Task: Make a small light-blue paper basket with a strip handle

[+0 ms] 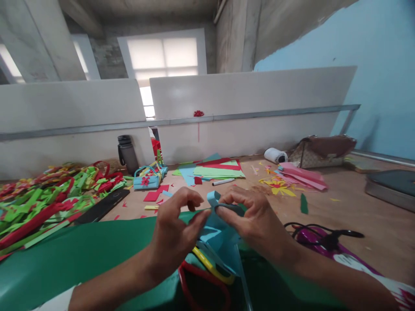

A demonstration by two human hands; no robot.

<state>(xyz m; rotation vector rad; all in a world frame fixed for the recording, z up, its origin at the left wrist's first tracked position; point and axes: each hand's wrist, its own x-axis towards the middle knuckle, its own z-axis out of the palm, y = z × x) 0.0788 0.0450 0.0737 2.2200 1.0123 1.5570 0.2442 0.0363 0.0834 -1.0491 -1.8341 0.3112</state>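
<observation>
Pinching the edge of a blue strip (pixel 212 197), the right hand (pixel 251 214) has headroom.

One held strip (pixel 213 197), one bottle (pixel 129 157)

no txt, nos. or signs legible; pattern on brown handbag (pixel 316 159), back rt. of table (pixel 343 201), too small to read.

The right hand (pixel 246 212) pinches a curled blue paper strip (pixel 213 198), with the left hand (pixel 183 222), fingers parted, just left of it, possibly touching, a red handle (pixel 182 278) below it and coloured sheets (pixel 218 172) beyond it.
</observation>
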